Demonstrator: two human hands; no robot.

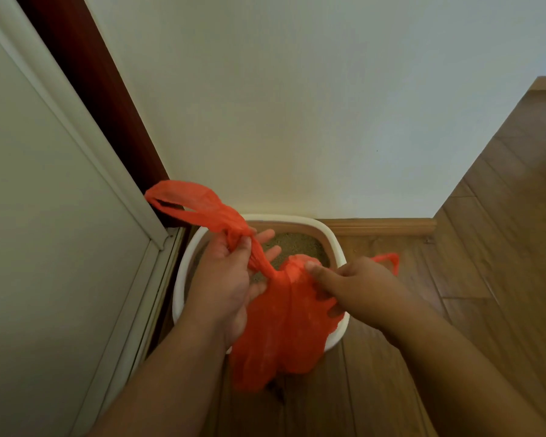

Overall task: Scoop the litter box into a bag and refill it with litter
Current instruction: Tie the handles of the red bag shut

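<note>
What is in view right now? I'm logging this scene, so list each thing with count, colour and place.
plastic bag: one, orange-red, held over the litter box
litter box: one, white, on the floor against the wall
litter: tan, inside the box
floor: wooden, brown, right and below
wall: white, behind the box
door panel: pale, left
left hand: gripping the bag's twisted handle
right hand: pinching the bag's top

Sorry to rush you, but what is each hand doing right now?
Left hand: closed on the orange bag by its twisted handle.
Right hand: pinching the bag's top.
</note>
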